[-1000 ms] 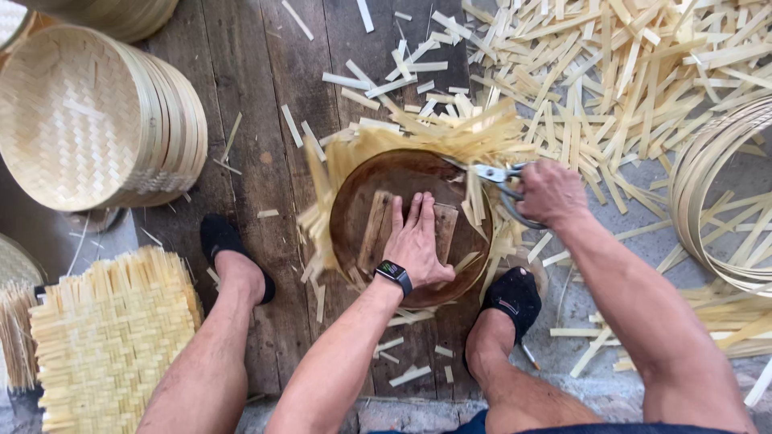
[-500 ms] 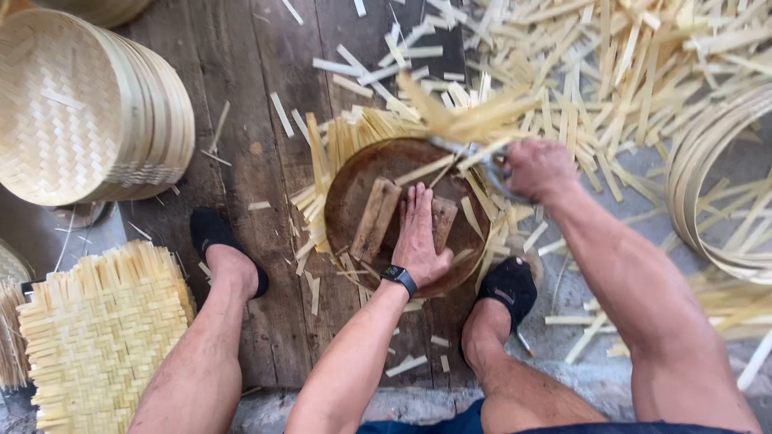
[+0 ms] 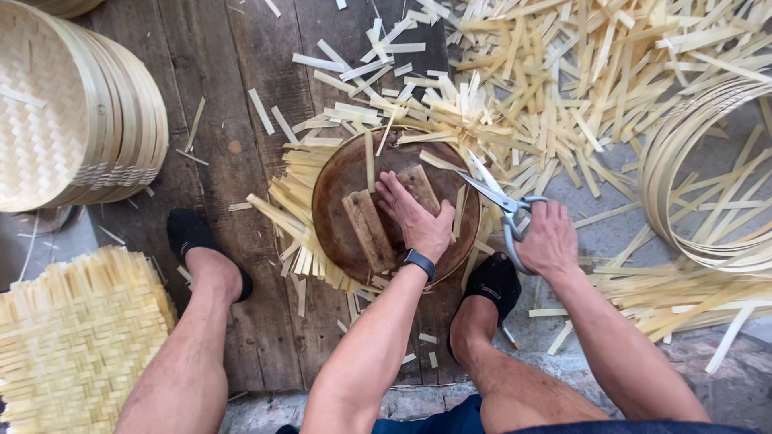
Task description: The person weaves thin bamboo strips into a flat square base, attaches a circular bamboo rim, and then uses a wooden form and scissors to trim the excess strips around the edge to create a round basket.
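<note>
Pressing left hand (image 3: 414, 219) flat on round form (image 3: 338, 201) | right hand (image 3: 548, 241) gripping scissors (image 3: 500, 201)

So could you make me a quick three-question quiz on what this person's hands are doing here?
1. True or false: the right hand holds scissors.
2. What does the left hand press on? A) the round wooden disc B) the stack of woven trays C) the bamboo hoops
3. Fill in: the cut bamboo strips lie mostly to the ____ of the disc and beyond it.

Key: 1 true; 2 A; 3 right.
</note>
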